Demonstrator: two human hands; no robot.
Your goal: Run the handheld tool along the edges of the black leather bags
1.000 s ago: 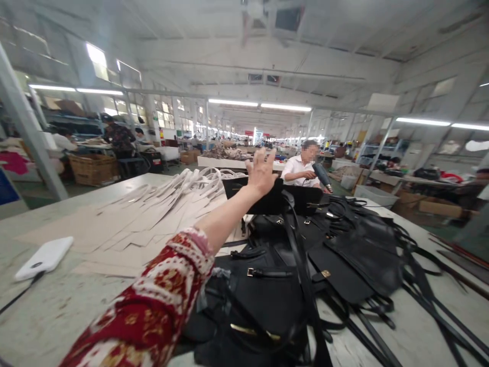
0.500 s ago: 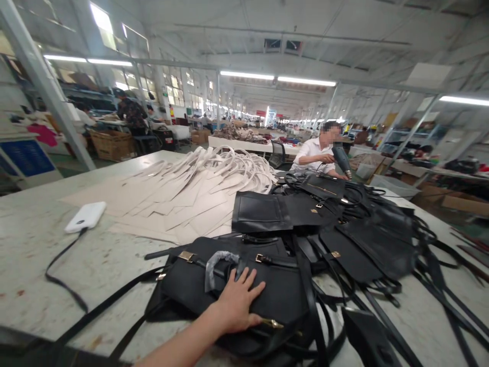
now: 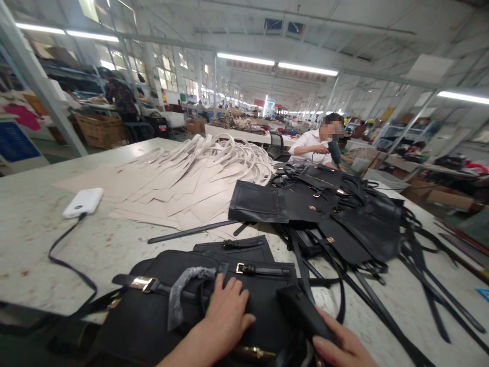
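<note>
A black leather handbag [image 3: 160, 311] with gold buckles lies on the table edge right in front of me. My left hand [image 3: 225, 316] rests flat on its top, fingers spread, beside a grey wrapped handle piece [image 3: 183, 290]. At the bottom right my right hand [image 3: 340, 346] grips a black tool [image 3: 303, 313] whose dark nose points up over the bag.
A pile of black bags and straps [image 3: 336, 214] covers the table's right half. Beige cut panels and white handles [image 3: 191, 178] lie at the back left. A white power bank [image 3: 83, 202] with a black cable sits left. A co-worker in a white shirt [image 3: 311, 145] works across the table.
My left arm, stretched out far over the table a second ago, came back onto the near bag. The bag has been pulled closer to me. My right hand with the black tool has come into view.
</note>
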